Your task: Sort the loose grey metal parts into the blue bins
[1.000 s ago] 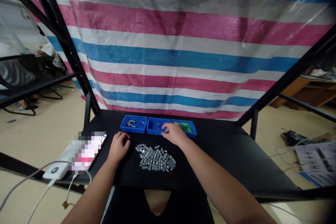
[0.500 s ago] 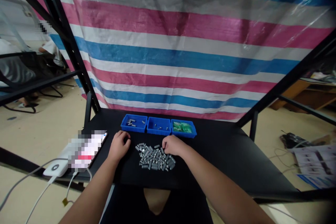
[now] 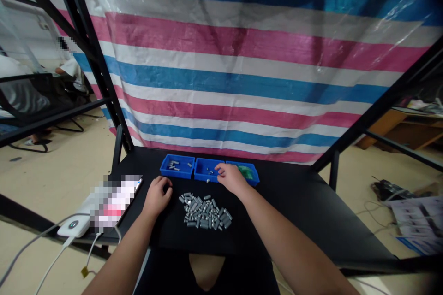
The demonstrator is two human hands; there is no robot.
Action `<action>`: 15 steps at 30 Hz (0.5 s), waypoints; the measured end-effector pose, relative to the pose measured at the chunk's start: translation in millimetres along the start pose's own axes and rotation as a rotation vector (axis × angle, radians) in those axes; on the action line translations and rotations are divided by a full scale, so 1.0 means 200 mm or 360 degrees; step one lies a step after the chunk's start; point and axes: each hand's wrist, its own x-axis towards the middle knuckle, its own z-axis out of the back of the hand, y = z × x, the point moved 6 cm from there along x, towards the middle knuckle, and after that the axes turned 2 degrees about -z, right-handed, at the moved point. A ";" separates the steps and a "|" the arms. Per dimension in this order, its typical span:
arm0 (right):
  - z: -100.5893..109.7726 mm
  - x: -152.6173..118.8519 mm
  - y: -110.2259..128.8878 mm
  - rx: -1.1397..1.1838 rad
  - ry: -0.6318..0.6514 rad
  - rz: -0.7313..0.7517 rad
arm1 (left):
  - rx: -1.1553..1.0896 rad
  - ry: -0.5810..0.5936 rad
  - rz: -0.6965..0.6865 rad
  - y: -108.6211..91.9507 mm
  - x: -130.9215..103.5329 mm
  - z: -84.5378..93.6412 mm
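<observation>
My right hand (image 3: 230,178) is over the right part of the middle blue bin (image 3: 200,176), thumb and fingers apart, nothing seen between them. A small metal piece (image 3: 208,180) shows at that bin's front rim; whether it is in the air or lying there I cannot tell. A few small metal pieces (image 3: 209,170) lie inside the bin. Below is a loose pile of grey metal cylinders (image 3: 204,212) on the black table (image 3: 294,212). My left hand (image 3: 158,195) rests left of the pile, loosely curved, thumb apart from the fingers, apparently holding nothing.
The left blue bin (image 3: 168,173) holds several metal cylinders. Green packets (image 3: 246,171) fill the right bin, partly behind my hand. A phone (image 3: 116,205) and a white power bank (image 3: 74,225) with cables lie at the left edge. A striped sheet (image 3: 224,83) hangs behind.
My right hand has moved from the pile's upper right edge up to the middle bin, and its fingers have opened. A small piece now shows at the bin's front. My left hand stays put.
</observation>
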 end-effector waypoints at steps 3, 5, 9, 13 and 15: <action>0.02 0.01 -0.01 -0.0047 -0.0040 -0.0018 | -0.0010 0.0000 -0.0005 0.00 0.00 0.00; -0.02 0.01 -0.02 -0.0074 0.0153 -0.0061 | -0.0015 0.0011 -0.0006 0.00 0.00 0.00; 0.01 0.03 -0.02 0.0062 -0.0008 -0.0076 | -0.0014 0.0021 0.0003 0.01 0.00 -0.01; 0.01 0.01 0.04 0.0116 -0.0276 0.0061 | -0.0031 0.0023 -0.0005 0.02 0.00 -0.01; -0.08 -0.02 0.10 0.0050 -0.0044 0.0177 | -0.0033 0.0026 -0.0011 0.02 0.00 -0.02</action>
